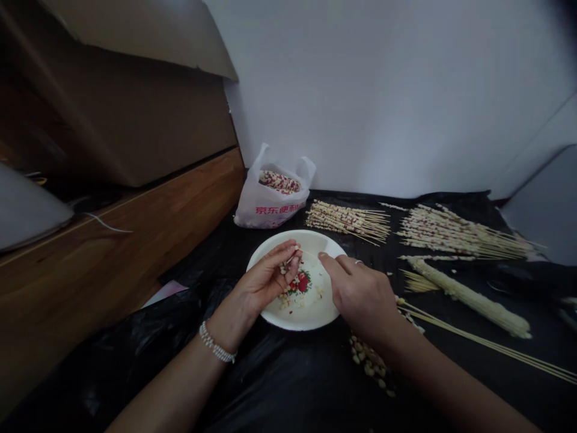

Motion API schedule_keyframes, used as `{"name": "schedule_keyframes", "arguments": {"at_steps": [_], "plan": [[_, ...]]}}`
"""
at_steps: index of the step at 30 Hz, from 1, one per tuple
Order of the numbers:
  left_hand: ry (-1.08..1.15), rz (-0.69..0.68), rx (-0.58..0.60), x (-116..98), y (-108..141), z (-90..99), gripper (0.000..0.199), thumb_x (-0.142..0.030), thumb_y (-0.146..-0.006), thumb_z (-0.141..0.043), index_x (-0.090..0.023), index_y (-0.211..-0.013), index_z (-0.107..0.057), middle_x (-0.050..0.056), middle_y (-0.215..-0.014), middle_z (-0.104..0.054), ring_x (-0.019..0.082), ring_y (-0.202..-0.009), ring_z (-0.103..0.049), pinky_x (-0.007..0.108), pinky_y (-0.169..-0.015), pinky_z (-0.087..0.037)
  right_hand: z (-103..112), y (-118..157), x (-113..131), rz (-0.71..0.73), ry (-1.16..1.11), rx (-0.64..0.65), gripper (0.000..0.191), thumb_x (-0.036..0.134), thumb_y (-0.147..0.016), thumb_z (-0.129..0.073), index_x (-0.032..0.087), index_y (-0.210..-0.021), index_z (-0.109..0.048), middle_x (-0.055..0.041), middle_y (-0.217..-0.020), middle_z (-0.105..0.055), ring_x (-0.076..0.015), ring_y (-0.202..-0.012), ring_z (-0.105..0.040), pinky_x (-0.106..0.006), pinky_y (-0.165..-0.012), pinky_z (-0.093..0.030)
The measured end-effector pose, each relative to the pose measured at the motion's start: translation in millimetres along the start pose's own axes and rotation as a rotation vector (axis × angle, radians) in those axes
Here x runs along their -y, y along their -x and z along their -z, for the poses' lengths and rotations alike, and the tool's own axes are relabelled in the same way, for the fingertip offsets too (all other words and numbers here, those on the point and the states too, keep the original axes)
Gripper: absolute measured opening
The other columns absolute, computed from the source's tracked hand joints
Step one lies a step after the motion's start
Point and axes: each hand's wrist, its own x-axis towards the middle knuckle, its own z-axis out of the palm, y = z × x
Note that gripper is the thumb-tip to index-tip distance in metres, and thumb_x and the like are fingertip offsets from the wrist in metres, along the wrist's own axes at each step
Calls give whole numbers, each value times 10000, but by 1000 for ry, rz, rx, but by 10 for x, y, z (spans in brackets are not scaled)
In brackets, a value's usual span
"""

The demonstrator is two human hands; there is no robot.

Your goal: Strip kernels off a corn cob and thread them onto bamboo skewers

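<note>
Over a white basin (pixel 295 326) with a red flower print, my left hand (pixel 265 278) is palm up, cupping some corn kernels (pixel 283 268). Its thumb and fingertip pinch a pale kernel (pixel 297 248) at the tip of a thin bamboo skewer (pixel 310 253). From the right, my right hand (pixel 363 294) grips the skewer's other end, fingers closed. Loose kernels (pixel 320 291) lie in the basin. Beneath my right forearm, partly hidden, is a pile of kernels (pixel 369 359) on the black plastic sheet.
Behind the basin stands a white plastic bag (pixel 270 201) holding corn cobs (pixel 279 180). To the right lie two bundles of kernel-threaded skewers (pixel 338 216) (pixel 444 231), a stripped cob (pixel 473 294) and bare skewers (pixel 496 341). A cardboard box (pixel 148 114) borders the left.
</note>
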Motion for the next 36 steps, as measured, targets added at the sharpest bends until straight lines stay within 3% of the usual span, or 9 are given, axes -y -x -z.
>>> {"name": "schedule_keyframes", "arguments": {"at_steps": [11,25,36], "plan": [[15,-14,-1,-3,-40,19,219,92,-786,-593,-84,-874,-692,83,-873,-721,110,-751,-710,167,-733,-594,43,-19,12,31,59,-50,364,65,-848,-455,77,-1095,-723,-78,-716,-671,-184,-549,-595,-306,-483,-372],[-111,-62,9,14,-37,28,262,80,-746,-659,-88,-942,-705,54,-901,-714,86,-718,-690,134,-678,-582,21,-11,35,67,91,-43,366,39,-826,-465,61,-1093,-714,-87,-713,-666,-182,-562,-588,-302,-492,-361],[-66,0,-23,26,13,-43,172,39,-799,-623,-95,-872,-702,42,-795,-689,84,-695,-652,145,-642,-551,10,-11,19,59,71,-92,345,52,-854,-465,63,-1085,-720,-79,-708,-664,-192,-566,-600,-313,-493,-360]]}}
